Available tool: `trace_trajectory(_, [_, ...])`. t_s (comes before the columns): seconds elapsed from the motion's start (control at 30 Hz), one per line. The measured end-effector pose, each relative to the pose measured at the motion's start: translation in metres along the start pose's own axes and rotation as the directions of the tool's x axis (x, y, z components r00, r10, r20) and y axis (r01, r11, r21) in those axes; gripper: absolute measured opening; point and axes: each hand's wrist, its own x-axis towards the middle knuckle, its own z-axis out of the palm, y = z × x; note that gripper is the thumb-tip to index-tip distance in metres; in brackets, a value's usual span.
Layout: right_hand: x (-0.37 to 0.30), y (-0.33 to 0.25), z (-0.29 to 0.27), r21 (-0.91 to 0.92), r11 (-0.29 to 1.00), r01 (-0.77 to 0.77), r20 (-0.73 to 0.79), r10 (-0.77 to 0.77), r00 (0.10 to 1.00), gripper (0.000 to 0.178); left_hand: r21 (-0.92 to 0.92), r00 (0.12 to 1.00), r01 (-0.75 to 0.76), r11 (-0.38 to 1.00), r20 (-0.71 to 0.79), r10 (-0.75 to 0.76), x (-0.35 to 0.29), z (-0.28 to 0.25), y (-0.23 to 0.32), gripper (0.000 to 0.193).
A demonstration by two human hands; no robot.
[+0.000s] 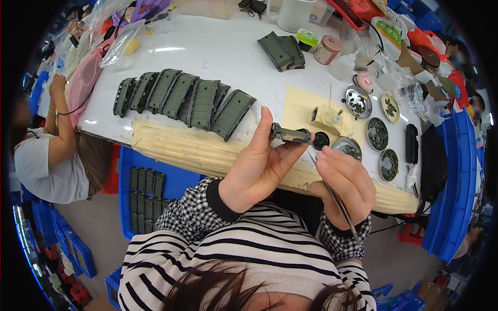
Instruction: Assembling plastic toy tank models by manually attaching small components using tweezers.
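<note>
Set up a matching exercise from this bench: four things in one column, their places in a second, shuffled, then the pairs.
Things:
1. Brush
2. Small green part
3. Row of green parts
4. Round paint dishes

Places:
A. on the table, right of the hands
B. in the right hand
C. lying on the table, left of the hands
D. between fingers of the left hand

Pairs: 1-B, 2-D, 3-C, 4-A

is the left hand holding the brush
No, the left hand pinches a small green camouflaged part, while the right hand holds the thin brush.
</note>
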Motion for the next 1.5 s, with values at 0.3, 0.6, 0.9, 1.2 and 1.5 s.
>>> trace_trajectory(0.3, [0.005, -0.001, -0.001, -0.069, 0.997, 0.027, 0.067, -0.023, 0.997, 0.041, 0.090, 0.992, -0.115, 0.989, -0.041, 0.119, -0.003, 0.001, -0.001, 0.042])
trace_trajectory(0.6, [0.006, 0.006, 0.001, -0.119, 0.985, 0.126, 0.065, -0.119, 0.991, 0.033, 0.104, 0.991, -0.130, 0.986, -0.026, 0.134, -0.001, -0.005, -0.002, 0.040])
trace_trajectory(0.9, [0.008, 0.005, 0.001, -0.109, 0.988, 0.113, 0.083, -0.104, 0.991, 0.032, 0.119, 0.989, -0.142, 0.983, -0.029, 0.146, -0.002, -0.005, -0.002, 0.039])
trace_trajectory(1.2, [0.007, 0.004, 0.004, -0.128, 0.985, 0.111, 0.074, -0.103, 0.992, 0.032, 0.115, 0.987, -0.151, 0.982, -0.043, 0.157, -0.003, -0.004, -0.003, 0.038])
trace_trajectory(1.5, [-0.015, 0.006, 0.018, 0.320, 0.926, -0.201, -0.102, 0.245, 0.964, 0.033, 0.127, 0.968, -0.246, 0.961, 0.091, 0.236, -0.004, -0.006, -0.005, 0.038])
